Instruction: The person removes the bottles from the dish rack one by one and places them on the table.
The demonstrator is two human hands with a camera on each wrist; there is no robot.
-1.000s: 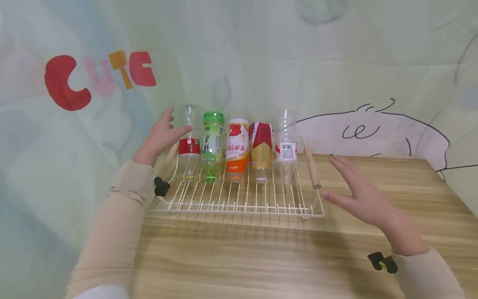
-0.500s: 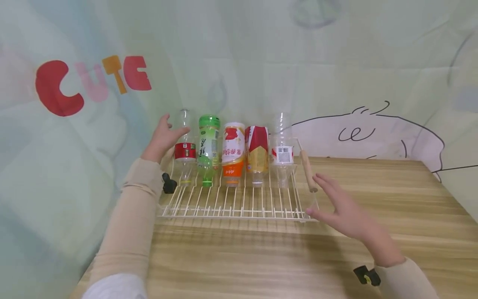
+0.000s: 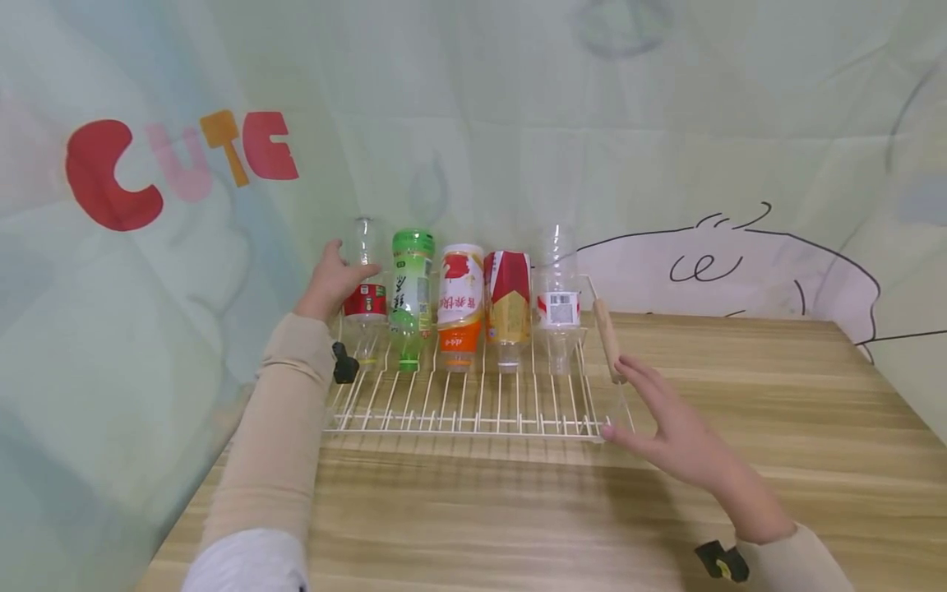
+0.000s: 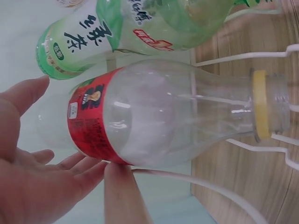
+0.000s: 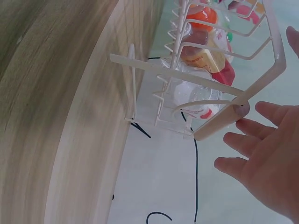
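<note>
A white wire dish rack point(image 3: 473, 433) on the table holds several plastic bottles upside down in a row. My left hand point(image 3: 329, 284) is beside the leftmost one, a clear bottle point(image 4: 140, 112) with a red label. Its thumb and fingers are spread around the bottle's left side, near a wooden handle point(image 4: 122, 196); contact is unclear. At the rack's right end, my right hand point(image 3: 676, 423) has its fingers apart. In the right wrist view its fingertips lie close to the right wooden handle point(image 5: 219, 122), not wrapped round it.
Beside the clear bottle stand a green tea bottle point(image 3: 412, 288), a white-and-orange bottle point(image 3: 460, 292), a red-and-gold bottle point(image 3: 508, 296) and a clear bottle point(image 3: 559, 308) with a white label. A printed curtain point(image 3: 444, 99) hangs right behind the rack.
My right hand has moved left, up to the rack's right handle. The left hand has lowered slightly toward the red-label bottle and left handle. The head view has shifted a little.
</note>
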